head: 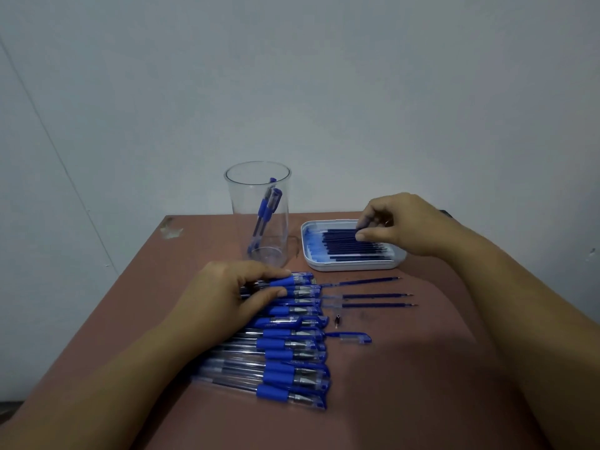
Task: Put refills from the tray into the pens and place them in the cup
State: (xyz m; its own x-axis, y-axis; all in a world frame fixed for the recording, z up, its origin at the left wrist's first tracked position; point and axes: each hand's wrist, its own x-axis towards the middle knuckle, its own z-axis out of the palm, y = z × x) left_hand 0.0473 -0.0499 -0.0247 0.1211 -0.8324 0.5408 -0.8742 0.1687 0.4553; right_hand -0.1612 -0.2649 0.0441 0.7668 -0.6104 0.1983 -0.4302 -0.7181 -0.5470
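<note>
A refill (341, 234) is being pinched by the right hand (399, 222) in the tray (354, 267) at 2 o'clock, ready for lifting — the pen row (292, 352) is being steadied against rolling under the flat-fingered left hand (227, 290).

clear plastic cup (259, 219), matt table (389, 368)

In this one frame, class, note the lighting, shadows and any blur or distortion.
Head view: dim, bluish light; a soft shadow darkens the table beneath the right forearm; the rim of the cup glints faintly; the whole frame is slightly soft.
</note>
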